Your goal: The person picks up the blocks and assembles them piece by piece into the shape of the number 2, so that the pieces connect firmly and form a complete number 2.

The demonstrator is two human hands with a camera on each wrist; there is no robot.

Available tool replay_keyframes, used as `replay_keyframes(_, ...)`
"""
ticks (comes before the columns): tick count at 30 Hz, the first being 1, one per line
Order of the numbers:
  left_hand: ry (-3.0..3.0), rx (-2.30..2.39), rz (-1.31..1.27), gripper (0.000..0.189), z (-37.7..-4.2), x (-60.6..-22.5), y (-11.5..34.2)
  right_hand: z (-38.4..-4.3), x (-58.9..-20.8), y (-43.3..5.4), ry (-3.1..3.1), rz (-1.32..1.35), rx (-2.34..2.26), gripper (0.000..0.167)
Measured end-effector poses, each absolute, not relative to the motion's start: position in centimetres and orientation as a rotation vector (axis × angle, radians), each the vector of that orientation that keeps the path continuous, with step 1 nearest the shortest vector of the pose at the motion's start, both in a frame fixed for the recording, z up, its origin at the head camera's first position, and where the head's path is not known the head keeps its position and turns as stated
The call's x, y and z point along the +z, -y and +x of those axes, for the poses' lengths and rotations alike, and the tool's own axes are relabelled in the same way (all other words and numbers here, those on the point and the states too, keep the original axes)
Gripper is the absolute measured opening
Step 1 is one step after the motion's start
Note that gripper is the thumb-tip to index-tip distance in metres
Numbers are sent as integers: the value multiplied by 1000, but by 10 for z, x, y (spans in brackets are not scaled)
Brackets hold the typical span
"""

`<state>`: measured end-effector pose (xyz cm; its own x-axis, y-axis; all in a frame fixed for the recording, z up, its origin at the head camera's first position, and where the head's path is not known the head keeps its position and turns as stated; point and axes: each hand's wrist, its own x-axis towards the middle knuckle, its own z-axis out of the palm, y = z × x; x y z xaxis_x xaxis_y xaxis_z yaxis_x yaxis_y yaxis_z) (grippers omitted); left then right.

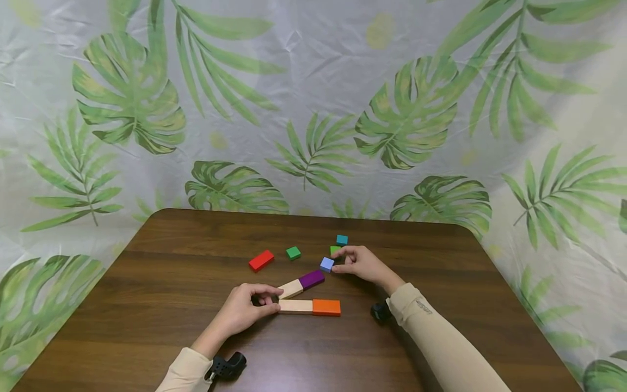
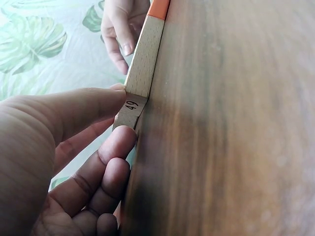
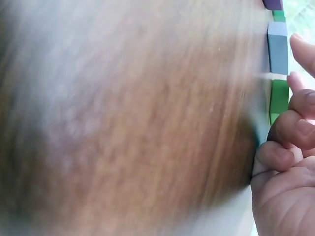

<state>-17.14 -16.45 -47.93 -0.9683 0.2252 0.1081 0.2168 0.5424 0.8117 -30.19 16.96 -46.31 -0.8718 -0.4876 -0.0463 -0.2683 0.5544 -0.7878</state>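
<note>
Thumb and index finger of my left hand [image 1: 242, 309] pinch at the left ends of two plain wooden blocks. The nearer wooden block [image 1: 296, 306], marked 49 on its end in the left wrist view, meets an orange block [image 1: 326, 307] end to end. Behind it, the slanted wooden block [image 1: 291, 289] runs into a purple block [image 1: 312, 280], so the two rows form a V. My right hand [image 1: 362, 265] reaches in with thumb and index finger spread. Its thumb tip is beside a light blue block [image 1: 326, 264]; its index finger is by a bright green block [image 1: 335, 250], partly hidden.
A teal block [image 1: 342, 239] lies farther back, beyond the right hand. Farther left are a green block [image 1: 293, 253] and a longer red block [image 1: 262, 261]. The brown wooden table [image 1: 147, 283] ends at a leaf-patterned curtain [image 1: 313, 98].
</note>
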Motion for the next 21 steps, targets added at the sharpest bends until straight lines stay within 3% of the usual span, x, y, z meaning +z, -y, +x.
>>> replay_keyframes(21, -2744, 1449, 392, 24, -171, -478, 165, -300, -464, -160, -2572, -569, -1168, 33)
